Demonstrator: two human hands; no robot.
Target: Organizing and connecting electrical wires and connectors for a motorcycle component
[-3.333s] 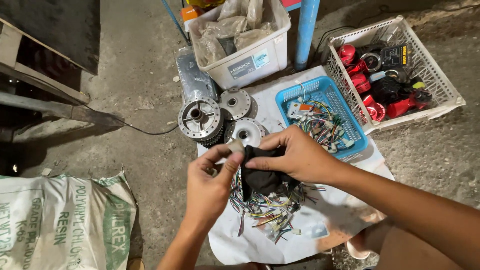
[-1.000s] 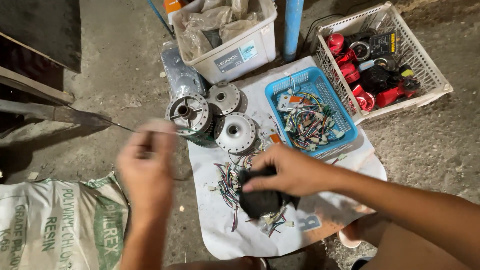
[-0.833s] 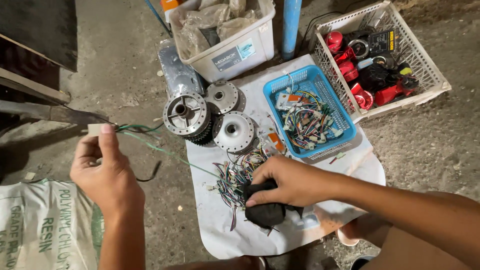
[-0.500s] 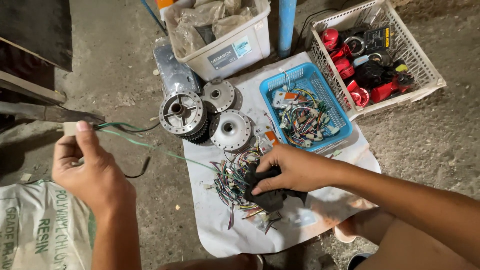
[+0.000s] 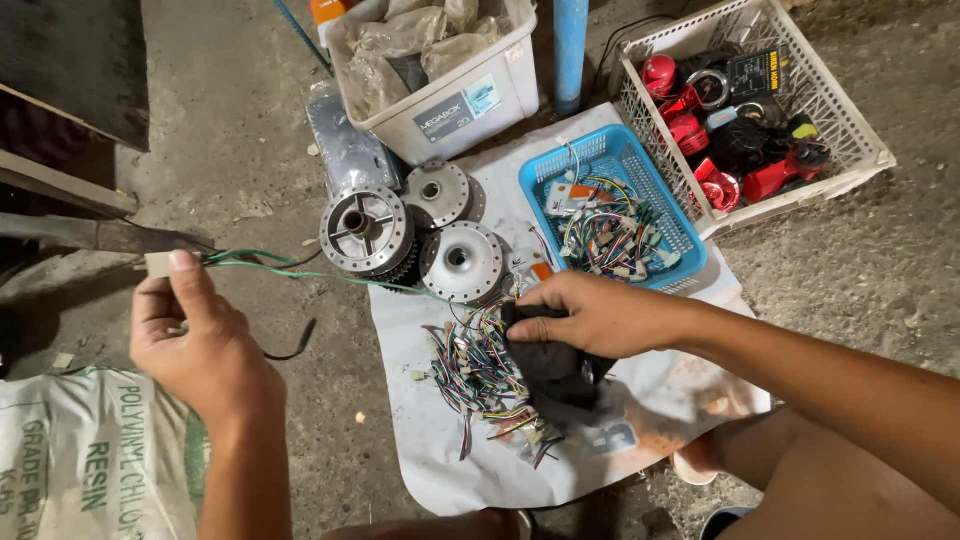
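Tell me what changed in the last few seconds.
The left hand left the black bundle, moving out to the left while pinching a small connector and drawing green wires out taut from the bundle. The right hand stayed clamped on the black bundle over the loose wire pile. The metal hubs, blue basket and white crate did not move.

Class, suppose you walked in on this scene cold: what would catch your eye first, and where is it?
First, the left hand, raised at the left, pinching a small connector with green wires stretched taut toward the middle. There the right hand presses a black bundle onto the white sheet, beside a tangle of coloured wires. Behind sit three metal hubs.
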